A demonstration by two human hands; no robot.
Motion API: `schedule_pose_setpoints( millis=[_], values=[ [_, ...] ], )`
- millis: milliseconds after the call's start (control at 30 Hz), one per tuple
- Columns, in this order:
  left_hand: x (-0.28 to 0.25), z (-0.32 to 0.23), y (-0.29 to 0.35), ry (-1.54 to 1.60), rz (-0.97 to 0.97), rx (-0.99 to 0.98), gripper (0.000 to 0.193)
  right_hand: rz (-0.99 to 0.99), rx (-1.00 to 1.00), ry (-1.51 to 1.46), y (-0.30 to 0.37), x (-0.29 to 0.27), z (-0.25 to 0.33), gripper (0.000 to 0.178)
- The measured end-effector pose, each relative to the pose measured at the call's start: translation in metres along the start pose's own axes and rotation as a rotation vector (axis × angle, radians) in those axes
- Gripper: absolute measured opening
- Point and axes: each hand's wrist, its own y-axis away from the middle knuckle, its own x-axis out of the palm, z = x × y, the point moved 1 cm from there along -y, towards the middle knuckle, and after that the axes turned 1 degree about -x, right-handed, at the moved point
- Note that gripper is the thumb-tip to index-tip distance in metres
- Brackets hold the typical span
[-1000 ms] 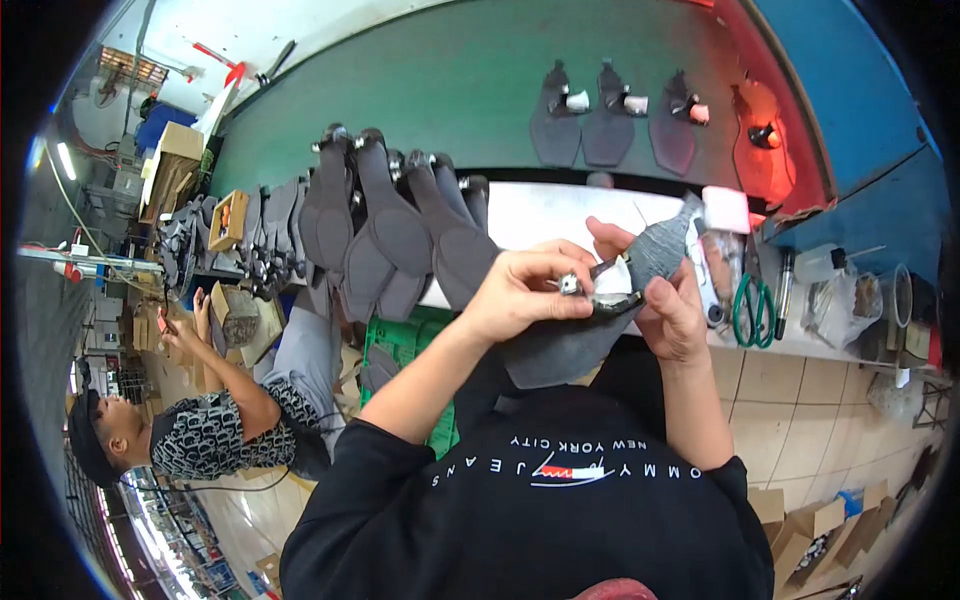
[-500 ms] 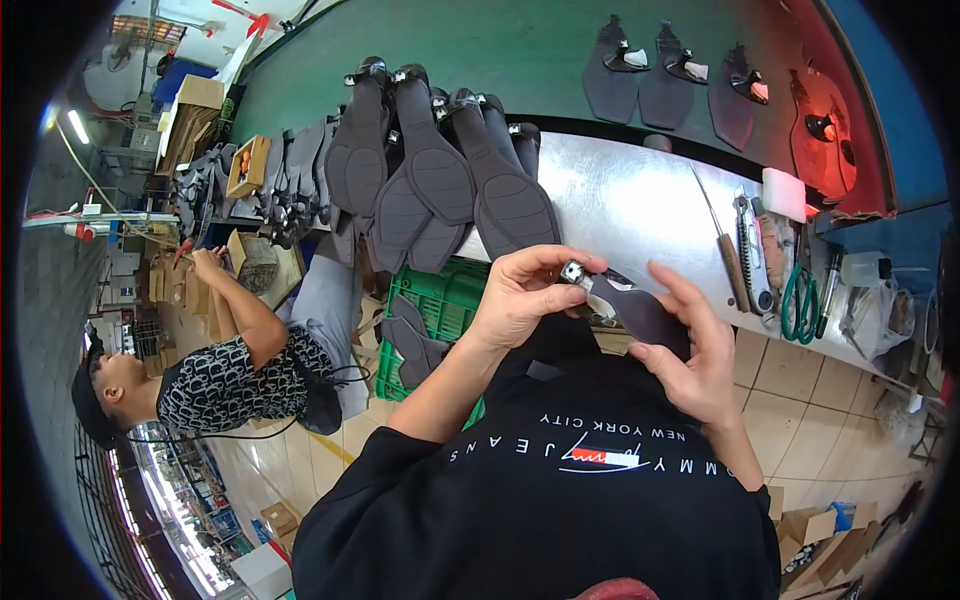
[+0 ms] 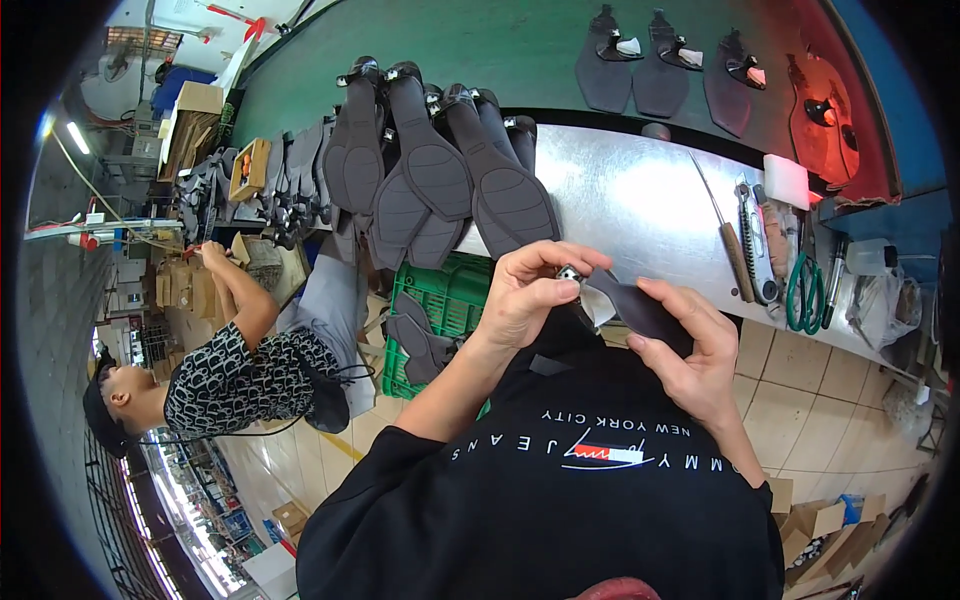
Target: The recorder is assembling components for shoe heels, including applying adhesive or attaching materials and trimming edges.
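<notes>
A dark sandal [image 3: 648, 312] is held between my two hands in front of my chest. My left hand [image 3: 535, 300] pinches its glossy black strap with a shiny ornament [image 3: 570, 274] between thumb and fingers. White padding [image 3: 599, 303] shows under the strap. Around the wider end of the sole, my right hand [image 3: 692, 345] is closed, thumb below and fingers above. Just beyond my left hand, several dark sandals [image 3: 425, 185] lie overlapping at the metal table's edge, soles up.
Across the metal table [image 3: 620, 185] runs a green belt [image 3: 480, 50] carrying several sandals [image 3: 660, 72] toward a red-lit opening. An awl [image 3: 737, 262], a cutter [image 3: 757, 245] and green-handled scissors [image 3: 805, 292] lie at right. A green crate [image 3: 460, 300] stands below; a co-worker [image 3: 250, 375] is at left.
My right fingers have come down onto the sole, and the sandal has turned slightly, showing more white padding. The co-worker has shifted a little.
</notes>
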Motion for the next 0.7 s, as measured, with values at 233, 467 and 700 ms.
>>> schedule_pose_setpoints(
  millis=[233,467,700],
  values=[
    [0.0043,-0.0003,0.001,0.014,-0.045,-0.024,0.025,-0.003,0.045,0.023,0.0031,-0.0014,0.0011,0.046],
    [0.0049,0.0021,0.0034,-0.017,-0.014,-0.007,0.032,-0.031,-0.004,0.018,0.0044,0.0,-0.0042,0.045],
    [0.0037,0.0025,0.0033,-0.024,-0.016,-0.043,0.031,-0.034,-0.003,-0.01,0.0048,-0.0004,-0.0039,0.045]
  ],
)
